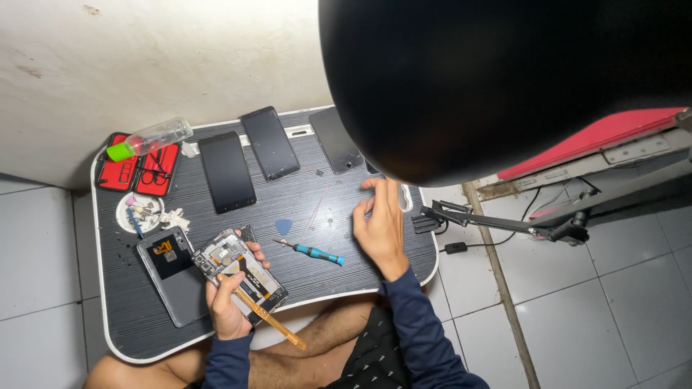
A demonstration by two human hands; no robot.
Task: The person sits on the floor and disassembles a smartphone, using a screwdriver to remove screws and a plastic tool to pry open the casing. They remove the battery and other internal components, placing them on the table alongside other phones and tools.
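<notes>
My left hand [229,306] grips an opened phone [238,272] with its back off and circuit parts showing, held over the near edge of the dark lap table [303,191]; an orange flex ribbon [277,325] hangs from it. My right hand [380,225] hovers over the table's right side, fingers loosely spread, holding nothing. A teal-handled screwdriver [316,251] lies between the hands. A blue pick [283,227] and a thin pink stick [317,207] lie just beyond it.
Three dark phones [226,171] [269,142] [335,140] lie at the back. A grey back cover [171,274] lies at the left. A white dish of small parts [139,211], a red tool case [138,171] and a green-capped bottle [148,139] sit far left. A large black shape [504,79] blocks the upper right.
</notes>
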